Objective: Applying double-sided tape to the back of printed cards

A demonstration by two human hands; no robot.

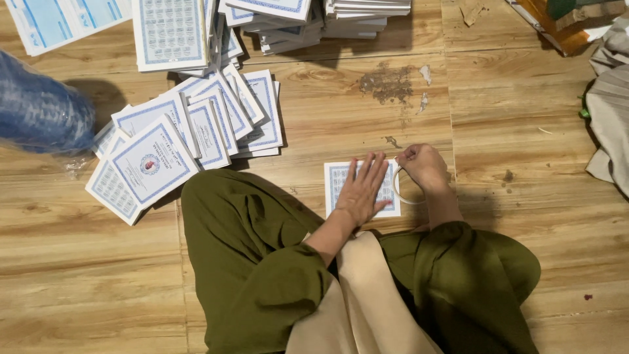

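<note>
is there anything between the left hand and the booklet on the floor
Nothing visible: the left hand lies flat on the booklet, palm down. The right hand is at its right edge, holding a thin white loop.

Loose olive-green sleeves and trousers (beige cloth over the lap)

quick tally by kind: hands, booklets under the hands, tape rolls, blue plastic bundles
hands: 2, left hand flat on the booklet, right hand at the tape roll
booklet under the hands: 1
tape roll: 1
blue plastic bundle: 1
total: 5
</note>
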